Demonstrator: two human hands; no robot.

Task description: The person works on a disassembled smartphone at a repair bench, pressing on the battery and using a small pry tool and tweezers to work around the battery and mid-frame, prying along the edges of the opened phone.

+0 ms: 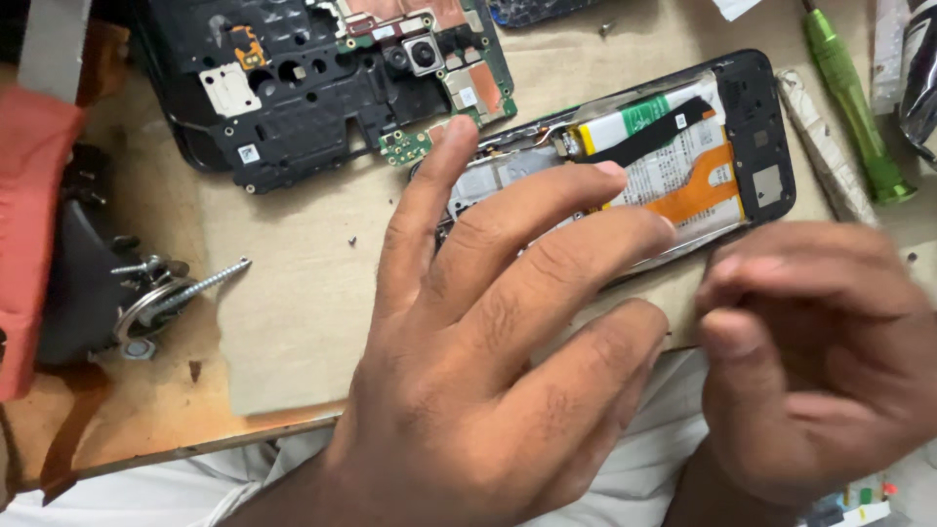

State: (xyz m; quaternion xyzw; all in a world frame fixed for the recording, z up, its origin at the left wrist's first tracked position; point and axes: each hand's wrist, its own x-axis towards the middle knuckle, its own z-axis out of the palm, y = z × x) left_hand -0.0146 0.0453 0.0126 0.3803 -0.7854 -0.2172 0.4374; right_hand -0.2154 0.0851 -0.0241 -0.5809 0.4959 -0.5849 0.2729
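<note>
An opened black phone (756,127) lies slanted on a beige mat (293,293). Its white and green battery (625,119), a black flex strip (664,132) and an orange flex cable (698,190) are exposed. My left hand (488,342) is spread over the phone's left half, with its fingertips resting on the frame and battery. My right hand (810,361) hovers blurred just below the phone's right end, fingers curled together. What it holds, if anything, is not visible. A small circuit board (851,498) peeks out under it.
A second black phone frame (293,98) with boards and a camera module (423,54) lies at the top left. A green screwdriver (854,98) is at the top right. A long screw (210,278), washers and a black block (78,283) sit left. A tiny screw (351,240) lies on the mat.
</note>
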